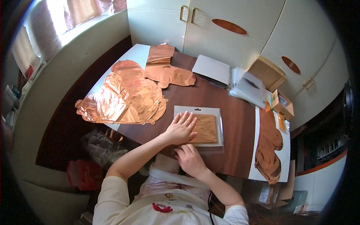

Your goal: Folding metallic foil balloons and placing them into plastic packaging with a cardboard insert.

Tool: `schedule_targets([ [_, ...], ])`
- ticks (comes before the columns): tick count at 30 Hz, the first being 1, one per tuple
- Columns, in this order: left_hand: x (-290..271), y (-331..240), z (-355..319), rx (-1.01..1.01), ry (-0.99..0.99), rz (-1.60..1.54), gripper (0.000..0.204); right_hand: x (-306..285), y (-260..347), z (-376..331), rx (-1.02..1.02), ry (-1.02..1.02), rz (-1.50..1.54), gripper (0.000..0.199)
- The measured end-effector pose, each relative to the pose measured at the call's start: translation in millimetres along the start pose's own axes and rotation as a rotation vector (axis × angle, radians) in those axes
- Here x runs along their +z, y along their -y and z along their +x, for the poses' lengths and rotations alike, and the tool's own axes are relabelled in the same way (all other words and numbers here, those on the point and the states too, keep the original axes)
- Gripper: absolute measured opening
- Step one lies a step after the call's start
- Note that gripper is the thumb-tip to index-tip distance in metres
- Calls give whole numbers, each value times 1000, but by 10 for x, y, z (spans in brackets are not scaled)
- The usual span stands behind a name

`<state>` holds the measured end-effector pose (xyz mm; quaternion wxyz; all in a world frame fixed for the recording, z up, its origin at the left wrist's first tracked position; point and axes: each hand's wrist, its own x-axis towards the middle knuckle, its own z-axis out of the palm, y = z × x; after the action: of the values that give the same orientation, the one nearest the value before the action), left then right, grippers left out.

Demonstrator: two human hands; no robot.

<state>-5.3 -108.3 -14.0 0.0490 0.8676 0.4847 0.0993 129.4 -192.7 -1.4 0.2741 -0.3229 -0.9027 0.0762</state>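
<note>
Two cabinets (210, 22) behind wood desk (232, 112) (cluttered).

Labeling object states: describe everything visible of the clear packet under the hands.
The clear plastic packet lies flat on the dark wooden table, near its front edge. It holds a folded copper-coloured foil piece over a white backing, with a hang slot at its far edge. The left hand presses flat on it; the right hand touches its near edge.

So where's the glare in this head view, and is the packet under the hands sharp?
Head view: the window at upper left is blown out; sheen on the foil balloons. The clear packet under the left hand and right hand is sharp; cupboard edges bow near the rim.
</note>
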Motion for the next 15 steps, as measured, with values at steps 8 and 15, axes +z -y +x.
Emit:
schedule_targets([
  [8, 39, 22, 5, 0, -14, -6, 67, 65, 55, 37, 167, 19, -3, 13],
  [15, 83, 16, 9, 3, -55, 43, 70, 141, 56, 74, 137, 49, -100, 11],
])
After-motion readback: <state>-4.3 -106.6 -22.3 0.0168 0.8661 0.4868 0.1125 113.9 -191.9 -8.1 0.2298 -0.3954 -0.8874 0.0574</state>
